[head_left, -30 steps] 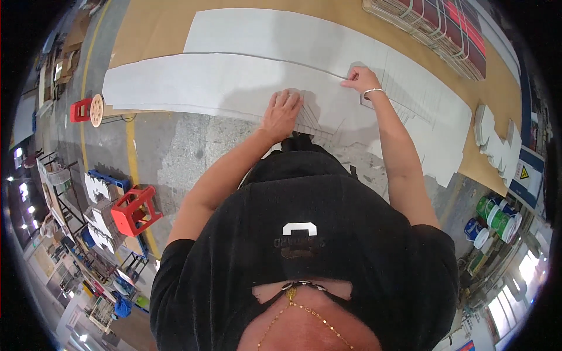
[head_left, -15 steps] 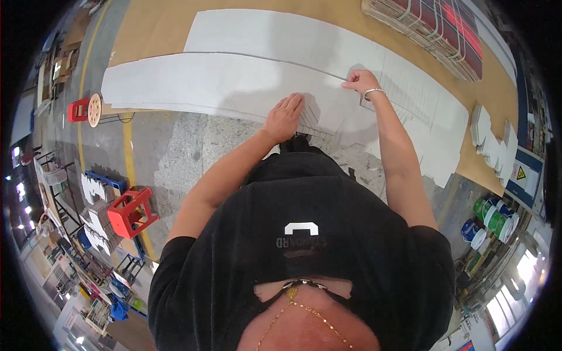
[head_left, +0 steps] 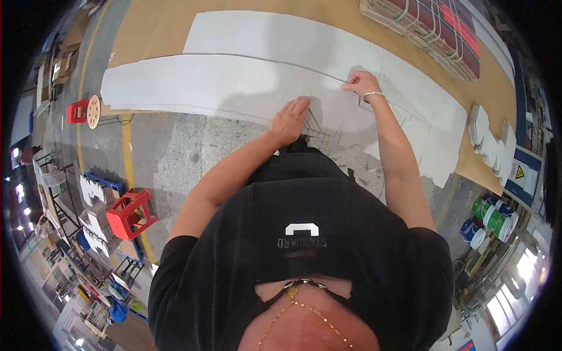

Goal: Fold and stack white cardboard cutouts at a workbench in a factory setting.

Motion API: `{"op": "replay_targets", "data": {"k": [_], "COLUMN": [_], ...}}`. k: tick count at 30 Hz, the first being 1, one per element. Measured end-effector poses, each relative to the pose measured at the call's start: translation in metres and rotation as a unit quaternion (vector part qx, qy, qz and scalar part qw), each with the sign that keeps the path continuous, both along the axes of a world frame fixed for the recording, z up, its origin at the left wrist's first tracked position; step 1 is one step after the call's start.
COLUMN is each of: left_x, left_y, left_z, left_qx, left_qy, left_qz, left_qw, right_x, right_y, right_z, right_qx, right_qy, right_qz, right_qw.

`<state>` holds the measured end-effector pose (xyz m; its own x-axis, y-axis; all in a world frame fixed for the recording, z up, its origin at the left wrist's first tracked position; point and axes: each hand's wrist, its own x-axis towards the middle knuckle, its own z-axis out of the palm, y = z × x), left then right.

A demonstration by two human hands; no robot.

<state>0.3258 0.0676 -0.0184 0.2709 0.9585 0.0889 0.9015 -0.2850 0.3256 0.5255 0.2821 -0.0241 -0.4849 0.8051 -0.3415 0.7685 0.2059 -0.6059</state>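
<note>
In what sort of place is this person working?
Probably a workshop or factory: large white cardboard-like sheets, a strapped, reddish-topped stack of flat boards, and a yellow painted line along the grey floor suggest it.

The far edge of the worktop (head_left: 146, 35) is cut off, as is part of the strapped bundle (head_left: 436, 36) toward its far right corner. The left grip (head_left: 290, 121) hides some white sheet (head_left: 181, 82); whether the right grip (head_left: 364, 86) pinches it is too small to tell.
</note>
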Motion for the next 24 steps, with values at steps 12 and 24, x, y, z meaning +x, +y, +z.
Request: {"op": "replay_targets", "data": {"k": [12,24], "left_x": [0.001,0.005], "left_y": [0.001,0.005], "left_z": [-0.001,0.0], "left_qx": [0.02,0.008], "left_qy": [0.01,0.029], "left_qz": [-0.008,-0.003], "left_qw": [1.0,1.0], "right_x": [0.006,0.016], "right_y": [0.001,0.0], "right_z": [-0.008,-0.015], "right_qx": [0.002,-0.004], "right_qy": [0.024,0.022], "right_qz": [-0.01,-0.019], "right_qw": [1.0,1.0]}}
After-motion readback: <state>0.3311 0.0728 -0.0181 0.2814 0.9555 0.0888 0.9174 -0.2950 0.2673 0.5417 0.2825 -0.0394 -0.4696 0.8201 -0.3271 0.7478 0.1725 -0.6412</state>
